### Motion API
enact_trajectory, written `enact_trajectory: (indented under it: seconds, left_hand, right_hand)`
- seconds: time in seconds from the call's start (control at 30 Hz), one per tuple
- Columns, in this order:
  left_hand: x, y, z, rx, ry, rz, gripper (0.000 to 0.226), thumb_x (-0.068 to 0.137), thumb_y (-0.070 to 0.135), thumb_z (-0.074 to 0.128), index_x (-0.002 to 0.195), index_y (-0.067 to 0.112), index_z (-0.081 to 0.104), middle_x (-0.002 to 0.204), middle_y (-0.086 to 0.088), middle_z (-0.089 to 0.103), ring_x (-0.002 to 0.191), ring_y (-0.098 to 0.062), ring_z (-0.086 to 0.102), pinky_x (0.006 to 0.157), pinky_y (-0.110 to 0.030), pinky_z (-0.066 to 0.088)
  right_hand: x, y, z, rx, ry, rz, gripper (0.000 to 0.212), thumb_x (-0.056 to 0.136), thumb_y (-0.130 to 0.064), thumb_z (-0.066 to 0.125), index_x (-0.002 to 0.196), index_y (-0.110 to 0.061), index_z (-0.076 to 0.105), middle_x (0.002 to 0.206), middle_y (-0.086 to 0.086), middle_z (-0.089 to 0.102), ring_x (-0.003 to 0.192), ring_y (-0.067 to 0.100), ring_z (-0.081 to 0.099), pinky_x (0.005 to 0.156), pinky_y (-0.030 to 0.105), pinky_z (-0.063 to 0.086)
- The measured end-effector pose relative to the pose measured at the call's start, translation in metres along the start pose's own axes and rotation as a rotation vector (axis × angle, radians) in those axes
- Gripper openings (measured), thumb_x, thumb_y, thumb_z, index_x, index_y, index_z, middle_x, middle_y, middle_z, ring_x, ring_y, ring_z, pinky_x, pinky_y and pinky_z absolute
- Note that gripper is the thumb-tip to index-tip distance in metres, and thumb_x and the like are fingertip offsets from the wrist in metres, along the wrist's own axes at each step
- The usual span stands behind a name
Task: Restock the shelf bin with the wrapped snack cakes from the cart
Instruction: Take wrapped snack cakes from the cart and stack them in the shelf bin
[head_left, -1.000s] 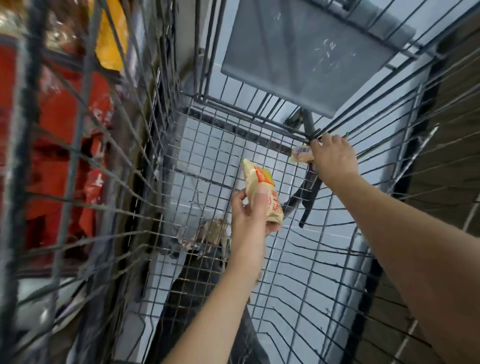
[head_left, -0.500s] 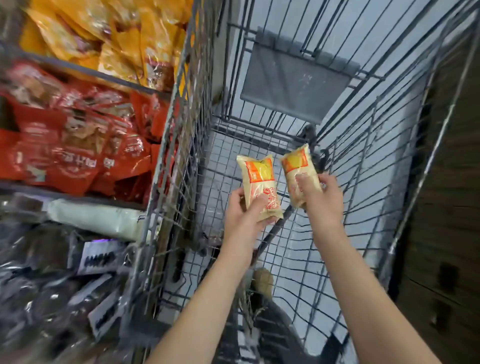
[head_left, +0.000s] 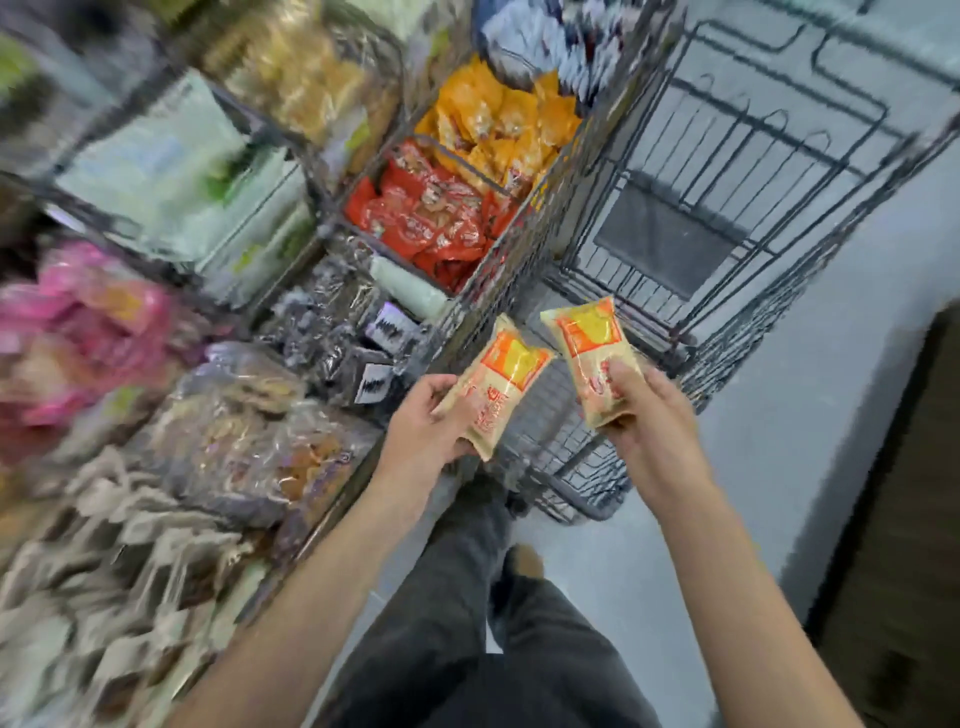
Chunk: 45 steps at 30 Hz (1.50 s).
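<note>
Each hand holds one wrapped snack cake above the near end of the wire cart. The left hand grips the lower end of the left cake, fingers curled round it; the right hand pinches the right cake, thumb on its front. Left of the cart, shelf bins hold red packets, orange packets and clear-wrapped goods, much of it blurred.

Both snack cakes wear tan wrappers with orange-and-yellow panels.
</note>
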<state>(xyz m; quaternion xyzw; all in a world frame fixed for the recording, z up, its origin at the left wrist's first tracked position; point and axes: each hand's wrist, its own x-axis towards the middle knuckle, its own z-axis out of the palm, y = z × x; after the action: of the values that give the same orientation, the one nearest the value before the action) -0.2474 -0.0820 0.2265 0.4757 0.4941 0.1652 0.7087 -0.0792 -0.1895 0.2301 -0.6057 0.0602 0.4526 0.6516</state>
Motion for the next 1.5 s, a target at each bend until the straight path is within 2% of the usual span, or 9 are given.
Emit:
enact_trajectory:
  seconds: [0.17,0.27,0.4,0.5,0.67,0.87,1.03,1.37,1.5]
  left_hand:
    - [-0.080,-0.004,-0.074,-0.147,0.259,0.056,0.010,0.089,0.017,0.060,0.099,0.018,0.058,0.092,0.000,0.071,0.078,-0.013,0.067,0.067,-0.033,0.056]
    - [-0.120,-0.006,-0.121,-0.237,0.433,0.100,0.016,0.088,0.017,0.061,0.104,0.014,0.059,0.097,-0.006,0.069,0.077,-0.016,0.067,0.058,-0.028,0.055]
    - [-0.169,-0.014,-0.178,-0.339,0.577,0.203,0.020,0.086,0.021,0.063,0.104,0.014,0.058,0.095,-0.010,0.071,0.077,-0.026,0.068,0.060,-0.034,0.055]
    - [-0.201,-0.021,-0.227,-0.402,0.681,0.242,0.025,0.081,0.027,0.066,0.103,0.019,0.058,0.091,-0.002,0.073,0.073,-0.017,0.070,0.061,-0.029,0.057]
    - [-0.251,-0.030,-0.329,-0.437,0.818,0.267,0.026,0.082,0.030,0.067,0.105,0.020,0.059,0.098,0.001,0.072,0.086,-0.017,0.070,0.068,-0.028,0.056]
    - [-0.296,-0.033,-0.457,-0.407,0.899,0.326,0.024,0.085,0.030,0.065,0.106,0.020,0.058,0.100,0.001,0.071,0.084,-0.016,0.070,0.065,-0.026,0.055]
    - [-0.321,-0.015,-0.543,-0.301,1.066,0.409,0.009,0.086,0.033,0.066,0.093,0.031,0.060,0.087,0.010,0.071,0.076,-0.010,0.069,0.059,-0.022,0.054]
    - [-0.364,0.074,-0.685,0.243,1.313,0.522,0.019,0.085,0.022,0.066,0.083,0.036,0.054,0.084,0.014,0.060,0.061,0.012,0.056,0.052,-0.006,0.041]
    - [-0.370,0.106,-0.747,0.467,1.323,0.346,0.017,0.086,0.019,0.065,0.102,0.021,0.060,0.087,0.003,0.059,0.063,-0.005,0.053,0.056,-0.021,0.040]
  right_hand:
    - [-0.058,0.011,0.052,0.080,-0.357,0.196,0.032,0.084,0.008,0.049,0.115,0.000,0.049,0.106,0.025,0.057,0.084,0.028,0.059,0.067,0.034,0.054]
    - [-0.089,0.026,0.104,0.004,-0.601,0.198,0.051,0.067,0.011,0.047,0.116,-0.002,0.051,0.100,0.016,0.063,0.087,0.028,0.061,0.084,0.050,0.051]
    - [-0.127,0.057,0.169,-0.027,-0.810,0.285,0.045,0.065,0.012,0.046,0.104,-0.008,0.058,0.095,0.015,0.068,0.084,0.031,0.067,0.071,0.046,0.059]
    - [-0.151,0.090,0.214,-0.057,-0.949,0.393,0.035,0.077,-0.001,0.053,0.110,-0.009,0.060,0.116,0.020,0.064,0.103,0.038,0.064,0.091,0.055,0.050]
    - [-0.201,0.157,0.305,-0.233,-0.959,0.462,0.044,0.083,-0.030,0.059,0.121,-0.009,0.057,0.113,0.017,0.069,0.101,0.033,0.067,0.080,0.044,0.055]
    - [-0.262,0.234,0.415,-0.380,-0.926,0.314,0.034,0.075,-0.029,0.065,0.105,-0.014,0.060,0.087,0.003,0.070,0.075,0.016,0.065,0.064,0.028,0.049]
    - [-0.299,0.265,0.500,-0.314,-0.973,0.221,0.009,0.091,-0.015,0.057,0.091,-0.020,0.064,0.080,0.001,0.069,0.068,0.013,0.062,0.049,0.021,0.051]
    - [-0.348,0.261,0.633,-0.323,-1.177,0.014,0.016,0.092,0.001,0.051,0.093,-0.015,0.055,0.094,0.006,0.070,0.084,0.019,0.069,0.068,0.031,0.059]
    - [-0.351,0.257,0.667,-0.429,-1.177,-0.088,0.014,0.092,-0.005,0.056,0.089,-0.019,0.058,0.096,0.001,0.071,0.092,0.017,0.069,0.069,0.029,0.059]
